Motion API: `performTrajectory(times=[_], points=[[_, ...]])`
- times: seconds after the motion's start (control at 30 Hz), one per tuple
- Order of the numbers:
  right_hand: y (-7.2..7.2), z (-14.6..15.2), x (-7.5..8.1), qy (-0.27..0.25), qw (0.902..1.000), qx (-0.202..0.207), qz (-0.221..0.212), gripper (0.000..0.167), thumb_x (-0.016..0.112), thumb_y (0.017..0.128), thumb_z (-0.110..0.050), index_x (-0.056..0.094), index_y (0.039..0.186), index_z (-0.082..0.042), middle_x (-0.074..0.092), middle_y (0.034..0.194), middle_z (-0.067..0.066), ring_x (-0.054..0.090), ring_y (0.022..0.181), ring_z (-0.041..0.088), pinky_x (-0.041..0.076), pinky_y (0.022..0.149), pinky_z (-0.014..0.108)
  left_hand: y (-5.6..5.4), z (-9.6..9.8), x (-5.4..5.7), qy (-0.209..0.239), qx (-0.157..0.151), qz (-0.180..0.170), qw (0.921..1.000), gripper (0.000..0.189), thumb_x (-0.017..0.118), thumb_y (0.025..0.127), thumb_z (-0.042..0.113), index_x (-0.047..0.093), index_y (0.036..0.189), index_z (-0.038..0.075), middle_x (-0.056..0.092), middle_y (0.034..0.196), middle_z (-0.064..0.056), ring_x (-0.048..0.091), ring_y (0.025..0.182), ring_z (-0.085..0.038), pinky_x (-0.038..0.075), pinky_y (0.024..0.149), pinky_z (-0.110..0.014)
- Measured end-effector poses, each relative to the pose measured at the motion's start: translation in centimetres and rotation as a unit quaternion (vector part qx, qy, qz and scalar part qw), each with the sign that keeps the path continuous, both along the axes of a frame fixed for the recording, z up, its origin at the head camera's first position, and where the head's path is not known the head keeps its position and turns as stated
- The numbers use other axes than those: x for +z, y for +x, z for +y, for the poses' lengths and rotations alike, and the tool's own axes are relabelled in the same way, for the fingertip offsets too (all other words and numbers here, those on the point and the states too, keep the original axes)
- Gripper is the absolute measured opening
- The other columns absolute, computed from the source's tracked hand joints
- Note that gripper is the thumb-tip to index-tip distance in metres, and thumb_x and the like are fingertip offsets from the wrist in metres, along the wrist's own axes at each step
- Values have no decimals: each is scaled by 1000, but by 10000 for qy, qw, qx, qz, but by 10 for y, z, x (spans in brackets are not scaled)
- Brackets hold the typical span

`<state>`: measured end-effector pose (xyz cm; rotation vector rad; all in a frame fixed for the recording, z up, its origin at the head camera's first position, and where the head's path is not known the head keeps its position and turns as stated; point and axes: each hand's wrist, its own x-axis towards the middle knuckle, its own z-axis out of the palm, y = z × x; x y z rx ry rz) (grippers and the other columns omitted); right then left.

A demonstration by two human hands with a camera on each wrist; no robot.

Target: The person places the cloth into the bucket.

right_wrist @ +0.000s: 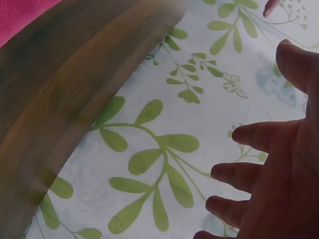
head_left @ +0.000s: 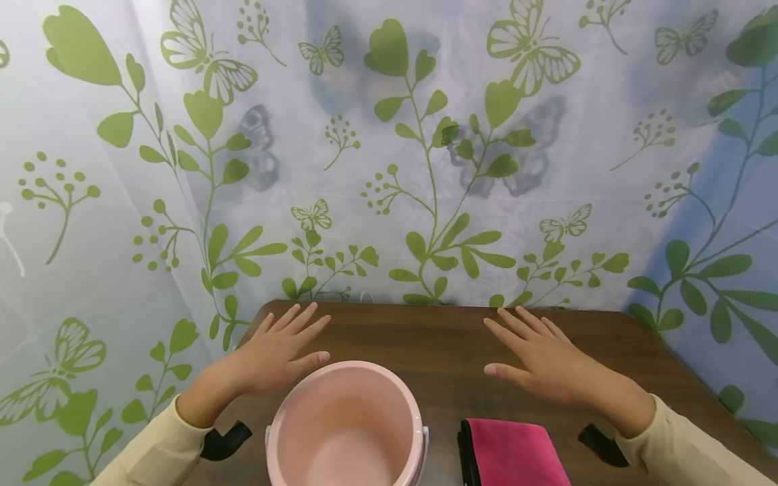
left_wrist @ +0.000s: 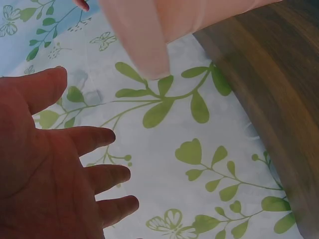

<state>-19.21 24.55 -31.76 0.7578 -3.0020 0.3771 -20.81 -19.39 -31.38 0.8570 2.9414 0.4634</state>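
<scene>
My left hand is held out above the table with its fingers straight and spread, holding nothing. Below and to the right of it stands a pink bucket, its inside bare to the bottom. The bucket also shows at the top of the left wrist view, beyond the left hand. On the other side, my right hand is raised with straight, spread fingers and nothing in it. A folded pink cloth with a dark edge lies below that hand. In the right wrist view a corner of the cloth shows.
The brown wooden table reaches back to a white curtain with green leaves and butterflies, which also hangs along both sides. Black straps show at both wrists. The bucket has a pale handle at its sides.
</scene>
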Motion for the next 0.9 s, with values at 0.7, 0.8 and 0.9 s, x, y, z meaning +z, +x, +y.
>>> performTrajectory(times=[0.7,0.8,0.9], points=[[12,12,-35,-314,9990,157,-287,77,56,97,-61,42,156,-14,32,161,20,19,146,52,12,106,77,0,-4,-10,153,-57,-466,9988,69,46,105,53,35,159,10,23,164,-20,14,150,-48,6,112,-73],[14,15,-41,-370,9986,156,-343,76,58,97,-60,43,156,-13,33,160,21,19,145,53,13,106,78,1,-5,-12,222,-104,-466,9986,68,47,106,51,38,158,8,27,162,-21,18,148,-48,10,111,-74],[16,18,-49,-478,9976,154,-475,75,59,97,-58,44,155,-13,33,160,21,19,145,55,12,104,79,1,-6,-16,341,-170,-495,9980,66,48,106,49,41,156,6,30,160,-23,22,147,-48,15,111,-72]])
